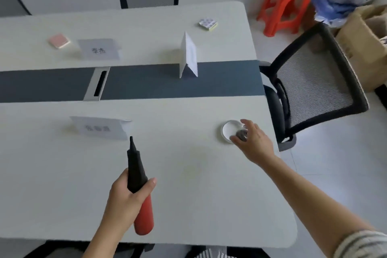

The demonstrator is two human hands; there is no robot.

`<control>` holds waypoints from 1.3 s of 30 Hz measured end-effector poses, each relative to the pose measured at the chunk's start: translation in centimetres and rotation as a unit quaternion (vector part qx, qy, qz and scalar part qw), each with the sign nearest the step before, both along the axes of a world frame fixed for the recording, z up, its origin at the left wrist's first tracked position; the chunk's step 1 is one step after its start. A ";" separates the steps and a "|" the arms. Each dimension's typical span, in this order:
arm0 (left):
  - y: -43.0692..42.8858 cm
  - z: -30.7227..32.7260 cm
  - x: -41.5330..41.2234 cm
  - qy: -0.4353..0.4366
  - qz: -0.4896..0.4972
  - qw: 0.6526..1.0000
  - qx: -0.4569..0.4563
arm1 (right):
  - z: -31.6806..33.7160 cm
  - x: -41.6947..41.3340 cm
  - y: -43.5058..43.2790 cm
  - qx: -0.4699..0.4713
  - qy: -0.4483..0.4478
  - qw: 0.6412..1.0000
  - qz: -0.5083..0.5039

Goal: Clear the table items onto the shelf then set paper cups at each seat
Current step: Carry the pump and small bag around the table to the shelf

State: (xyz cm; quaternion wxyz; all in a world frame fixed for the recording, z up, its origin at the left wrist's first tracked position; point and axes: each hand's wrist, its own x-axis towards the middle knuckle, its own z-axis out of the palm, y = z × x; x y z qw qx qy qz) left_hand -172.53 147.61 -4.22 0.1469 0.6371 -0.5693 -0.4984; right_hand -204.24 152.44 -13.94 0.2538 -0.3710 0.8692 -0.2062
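White table [188, 184] with a dark blue strip [146, 81] across its middle fills the view, office chairs around it. My left hand [125, 197] is clenched around a hand pump [137, 176], black at the nozzle end, red at the handle, held above the near side of the table. My right hand [254, 140] reaches to the right edge, fingers curled onto a small white round dish [228, 131] and a dark object at its rim; whether they grip it I cannot tell. Three folded name cards stand on the table: one near [102, 129], one far left [98, 49], one on the strip [188, 56]. A pink card deck [59, 41] and a patterned packet [208, 23] lie on the far side.
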 end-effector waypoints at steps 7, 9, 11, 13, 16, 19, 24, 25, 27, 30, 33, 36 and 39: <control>1.3 -2.8 -0.9 -0.023 0.115 0.992 0.039 | -7.4 -1.8 -4.7 0.058 0.115 0.978 0.165; 1.8 -3.2 -1.4 -0.022 0.131 0.990 0.042 | -9.0 -1.8 -4.4 0.082 0.145 0.968 0.190; 2.4 -3.4 -1.9 -0.023 0.140 0.989 0.048 | -10.1 -2.0 -4.4 0.099 0.155 0.963 0.197; 3.0 -3.6 -2.2 -0.025 0.149 0.987 0.050 | -10.6 -2.2 -4.7 0.094 0.163 0.963 0.195; 4.4 -3.8 -2.5 -0.028 0.161 0.986 0.047 | -10.9 -2.3 -4.8 0.064 0.187 0.959 0.203; 5.9 -3.7 -2.4 -0.023 0.183 0.982 0.037 | -10.5 -2.5 -4.9 0.045 0.202 0.952 0.226; 9.1 -2.4 -1.4 -0.003 0.230 0.973 0.010 | -8.7 -2.9 -4.6 0.054 0.165 0.954 0.244; 9.8 -2.1 -1.0 0.000 0.242 0.970 0.004 | -8.0 -2.5 -4.2 0.050 0.146 0.957 0.247; 11.4 -1.4 -0.2 0.006 0.262 0.965 -0.006 | -6.3 -1.4 -3.1 0.036 0.104 0.960 0.257; 14.0 -0.2 1.2 0.014 0.286 0.957 -0.031 | -2.8 1.2 -0.7 0.000 0.045 0.960 0.277; 17.2 1.2 2.9 0.012 0.303 0.951 -0.061 | 0.4 4.2 2.7 -0.002 -0.002 0.952 0.307; 21.6 2.8 4.7 0.013 0.335 0.938 -0.090 | 3.0 7.6 6.9 0.030 -0.050 0.930 0.363; 27.5 3.6 7.2 0.014 0.369 0.924 -0.100 | 4.9 11.0 11.7 0.079 -0.123 0.895 0.422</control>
